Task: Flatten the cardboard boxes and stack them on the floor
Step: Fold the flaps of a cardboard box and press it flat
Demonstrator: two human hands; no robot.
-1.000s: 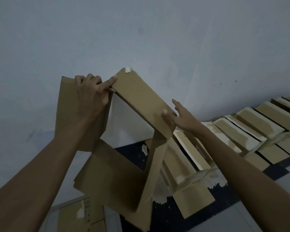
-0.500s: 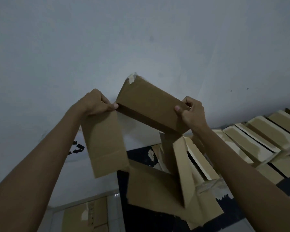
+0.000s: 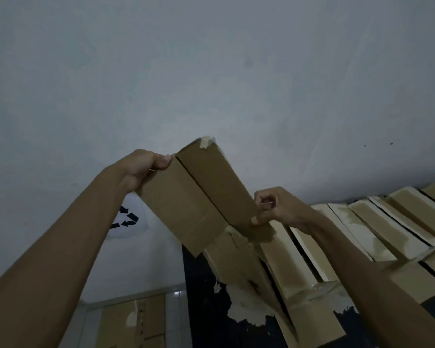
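Both hands are up in front of a pale grey wall (image 3: 236, 71), holding one cardboard box (image 3: 206, 197) in the air between them. The box is mostly collapsed, two brown panels meeting at a crease that runs from upper left down to the right, with a scrap of pale tape (image 3: 206, 141) stuck on its top corner.

The left hand (image 3: 146, 167) grips the upper left edge, fingers curled behind the panel and thumb pressed on the front face. The right hand (image 3: 274, 207) pinches the lower right edge, thumb on the near side and fingers bent around the cardboard. Can't tell how tight either grip is, but both clearly have hold of the box.

Lower flaps of the box hang down towards the middle of the view, over a dark patch of floor (image 3: 201, 310) with chipped, pale spots.

Off to the right there's a row of flattened boxes (image 3: 377, 222) lying overlapped like shingles, running away along the base of the wall. Bottom left, another piece of cardboard (image 3: 133, 322) sits on lighter tiles. Behind the left forearm there's a white round thing with black recycling arrows (image 3: 126, 218); can't make out what it is exactly.
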